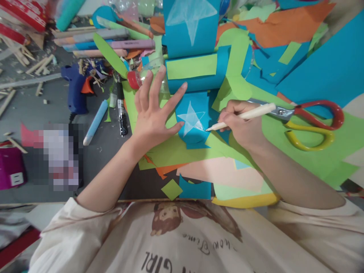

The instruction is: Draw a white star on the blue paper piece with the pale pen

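Note:
My right hand [239,123] grips a cream-coloured marker [253,113]. The marker's tip touches or sits just by the lower right of a white star [191,118] drawn on blue paper [196,138]. Spread flat, my left hand [156,110] rests with its thumb and index finger at the left edge of that paper, holding nothing. Close to its fingertips lies a clear bottle with a red cap [133,80]. Above, a blue paper roll with a light green strip [192,67] adjoins another blue sheet bearing a larger white star [192,19].
Red-and-yellow-handled scissors [318,113] lie right of my right hand. At left are a blue glue gun [76,89], a light blue marker [96,123] and a black pen [122,117]. Several markers [108,43] and wood sticks lie behind. Green paper [313,163] covers the right side.

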### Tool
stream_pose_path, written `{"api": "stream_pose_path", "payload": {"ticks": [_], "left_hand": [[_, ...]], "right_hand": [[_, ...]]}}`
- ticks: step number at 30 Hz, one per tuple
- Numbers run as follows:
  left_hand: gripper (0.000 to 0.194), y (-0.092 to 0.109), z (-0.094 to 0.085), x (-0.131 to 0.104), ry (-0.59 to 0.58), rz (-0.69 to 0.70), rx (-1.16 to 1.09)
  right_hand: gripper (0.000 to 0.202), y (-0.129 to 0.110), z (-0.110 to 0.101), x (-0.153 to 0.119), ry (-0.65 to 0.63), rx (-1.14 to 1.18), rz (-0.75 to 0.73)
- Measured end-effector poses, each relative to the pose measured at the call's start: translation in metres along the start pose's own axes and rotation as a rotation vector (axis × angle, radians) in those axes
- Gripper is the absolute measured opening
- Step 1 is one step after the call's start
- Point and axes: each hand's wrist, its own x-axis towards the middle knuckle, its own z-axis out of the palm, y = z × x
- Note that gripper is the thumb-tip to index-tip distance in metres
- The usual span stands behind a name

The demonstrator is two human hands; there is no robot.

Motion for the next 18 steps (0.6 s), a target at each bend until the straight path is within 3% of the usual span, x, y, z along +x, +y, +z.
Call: {"api": "stream_pose_path", "payload": {"ticks": [9, 18], "left_hand": [[0.071, -0.0025, 0.0020, -0.0007, 0.043, 0.048, 0.003], [0.071, -0.0003, 0.0015, -0.0008, 0.043, 0.035, 0.015]], "right_hand": [[0.030, -0.0029, -0.0017, -0.0009, -0.106, -0.080, -0.047], [0.042, -0.0004, -0.0004, 0.0003, -0.002, 0.021, 0.006]]}}
